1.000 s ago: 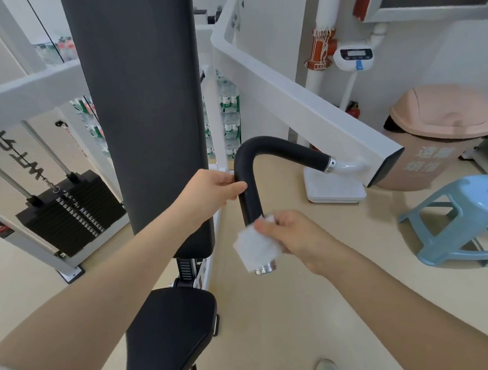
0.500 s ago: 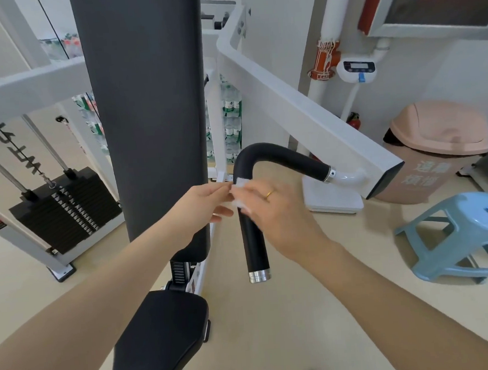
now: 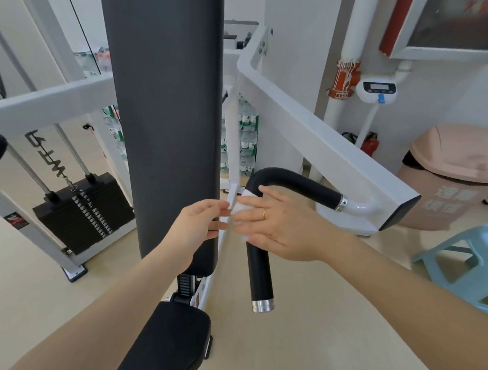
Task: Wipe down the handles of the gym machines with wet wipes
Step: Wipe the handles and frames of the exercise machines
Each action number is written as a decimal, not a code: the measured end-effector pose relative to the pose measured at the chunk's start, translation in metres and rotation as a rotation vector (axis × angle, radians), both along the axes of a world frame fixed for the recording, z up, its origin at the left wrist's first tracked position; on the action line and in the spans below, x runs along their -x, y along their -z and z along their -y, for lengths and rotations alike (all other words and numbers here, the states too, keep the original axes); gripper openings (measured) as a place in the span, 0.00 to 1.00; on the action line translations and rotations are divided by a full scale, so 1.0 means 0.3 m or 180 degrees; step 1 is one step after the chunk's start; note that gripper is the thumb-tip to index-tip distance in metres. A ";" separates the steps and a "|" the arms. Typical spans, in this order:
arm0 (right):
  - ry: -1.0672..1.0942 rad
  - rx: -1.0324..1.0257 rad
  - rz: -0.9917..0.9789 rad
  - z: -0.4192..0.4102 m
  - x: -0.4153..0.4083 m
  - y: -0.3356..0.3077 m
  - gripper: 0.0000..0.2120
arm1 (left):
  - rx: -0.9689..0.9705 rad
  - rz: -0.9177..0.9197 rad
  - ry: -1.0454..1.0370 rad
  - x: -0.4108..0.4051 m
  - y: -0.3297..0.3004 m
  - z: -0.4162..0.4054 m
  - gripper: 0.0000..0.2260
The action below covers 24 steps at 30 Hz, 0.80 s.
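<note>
The black padded handle (image 3: 260, 275) bends down from the white machine arm (image 3: 314, 140) and ends in a chrome cap. A white wet wipe (image 3: 241, 205) lies against the handle just below its bend. My right hand (image 3: 282, 228) covers the wipe. Its fingers lie across the front of the wipe and its thumb sits on the bend, holding the wipe to the handle. My left hand (image 3: 198, 224) meets it from the left and pinches the wipe's edge between thumb and fingers. Most of the wipe is hidden under my right fingers.
The tall black back pad (image 3: 170, 118) and seat (image 3: 161, 347) stand just left of the handle. A weight stack (image 3: 81, 212) is at far left. A pink bin (image 3: 459, 171) and a blue stool (image 3: 476, 262) are at right.
My right hand slid the wipe up from the handle's lower end to just below the bend. My left hand let go of the bend and took the wipe's edge.
</note>
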State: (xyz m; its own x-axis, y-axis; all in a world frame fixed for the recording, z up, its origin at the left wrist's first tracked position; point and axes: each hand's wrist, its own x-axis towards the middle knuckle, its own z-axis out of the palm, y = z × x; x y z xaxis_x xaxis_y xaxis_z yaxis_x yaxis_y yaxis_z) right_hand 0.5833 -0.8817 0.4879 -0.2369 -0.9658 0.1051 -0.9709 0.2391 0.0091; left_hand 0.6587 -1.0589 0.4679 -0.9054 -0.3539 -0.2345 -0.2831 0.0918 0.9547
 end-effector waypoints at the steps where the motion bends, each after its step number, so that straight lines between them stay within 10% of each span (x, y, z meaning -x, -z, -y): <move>1: 0.0178 0.0065 0.0106 0.009 0.041 -0.023 0.25 | 0.0082 -0.0006 -0.0019 0.010 -0.011 -0.003 0.11; 11: 0.2098 0.1285 0.0086 -0.085 0.154 0.065 0.19 | 0.1651 -0.0059 0.0787 0.132 -0.088 -0.068 0.25; 17: 0.0881 0.1232 0.0045 0.022 0.165 0.066 0.27 | 0.1902 -0.0122 0.0879 0.166 -0.112 -0.066 0.21; 24: 0.2195 0.1171 0.0091 -0.164 0.138 0.095 0.24 | 0.1512 -0.0072 0.0740 0.164 -0.120 -0.083 0.25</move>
